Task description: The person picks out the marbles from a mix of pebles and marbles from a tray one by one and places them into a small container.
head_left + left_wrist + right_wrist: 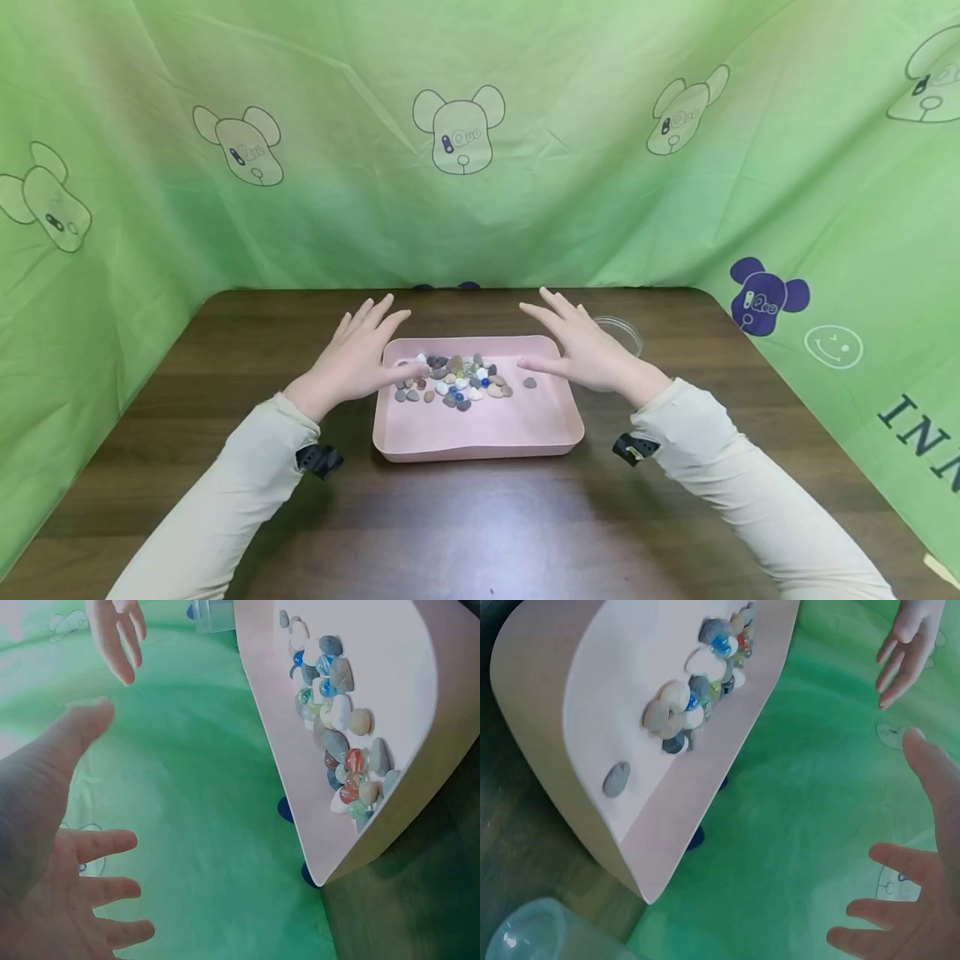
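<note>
A pink tray on the table holds a cluster of pebbles and glass marbles, mostly toward its back left. One grey pebble lies apart on the tray's right side. My left hand hovers over the tray's left edge, fingers spread and straight, holding nothing. Over the right edge hovers my right hand, likewise spread and without anything in it. Both palms face inward, and the left thumb covers part of the cluster in the head view.
Behind the right hand stands a clear round container, partly hidden; the right wrist view shows it beside the tray. A brown wooden table carries everything. Green printed cloth hangs along the back and both sides.
</note>
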Demonstrator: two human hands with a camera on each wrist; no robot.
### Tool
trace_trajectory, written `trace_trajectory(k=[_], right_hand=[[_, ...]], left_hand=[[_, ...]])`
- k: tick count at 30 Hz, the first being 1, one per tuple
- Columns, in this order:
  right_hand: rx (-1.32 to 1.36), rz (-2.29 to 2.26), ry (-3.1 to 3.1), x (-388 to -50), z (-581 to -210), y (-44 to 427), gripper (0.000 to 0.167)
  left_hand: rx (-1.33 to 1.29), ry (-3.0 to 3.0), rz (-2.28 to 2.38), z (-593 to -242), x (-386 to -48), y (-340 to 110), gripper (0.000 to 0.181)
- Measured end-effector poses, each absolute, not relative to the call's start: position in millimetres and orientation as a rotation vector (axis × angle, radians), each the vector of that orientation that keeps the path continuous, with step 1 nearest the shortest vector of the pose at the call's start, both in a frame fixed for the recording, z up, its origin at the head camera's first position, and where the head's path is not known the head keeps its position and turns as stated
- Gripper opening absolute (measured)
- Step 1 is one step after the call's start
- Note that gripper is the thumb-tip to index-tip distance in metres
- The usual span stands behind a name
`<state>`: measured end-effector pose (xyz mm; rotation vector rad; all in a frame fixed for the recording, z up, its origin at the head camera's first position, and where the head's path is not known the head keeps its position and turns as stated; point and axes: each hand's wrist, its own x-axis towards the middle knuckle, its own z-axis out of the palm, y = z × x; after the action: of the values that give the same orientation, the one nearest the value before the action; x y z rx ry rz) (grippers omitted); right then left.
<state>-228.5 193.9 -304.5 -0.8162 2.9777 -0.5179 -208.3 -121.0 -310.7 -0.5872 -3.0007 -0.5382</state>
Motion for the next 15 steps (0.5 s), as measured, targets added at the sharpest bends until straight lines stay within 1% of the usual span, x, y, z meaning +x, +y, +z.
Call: trace_trajectory(k=[4,8,12,15], right_hand=[[-0.839,-0.636,2.937,-229,-304,192,0.071],[-0.916,-0.749,2.927,-231,-307,190,0.061],[-0.961,-0.841,2.921,-236,-311,188,0.053],[-0.945,-0.915,2.893,-240,-315,187,0.049]], left_hand=[[-0.641,-2.98,-0.555,-314,-207,-124,0.075],[-0.746,-2.981,-0.599,-319,-204,-129,0.068],[-0.825,-2.992,-0.645,-325,-201,-134,0.063],[-0.823,-3.002,-0.658,-330,-199,-137,0.061]])
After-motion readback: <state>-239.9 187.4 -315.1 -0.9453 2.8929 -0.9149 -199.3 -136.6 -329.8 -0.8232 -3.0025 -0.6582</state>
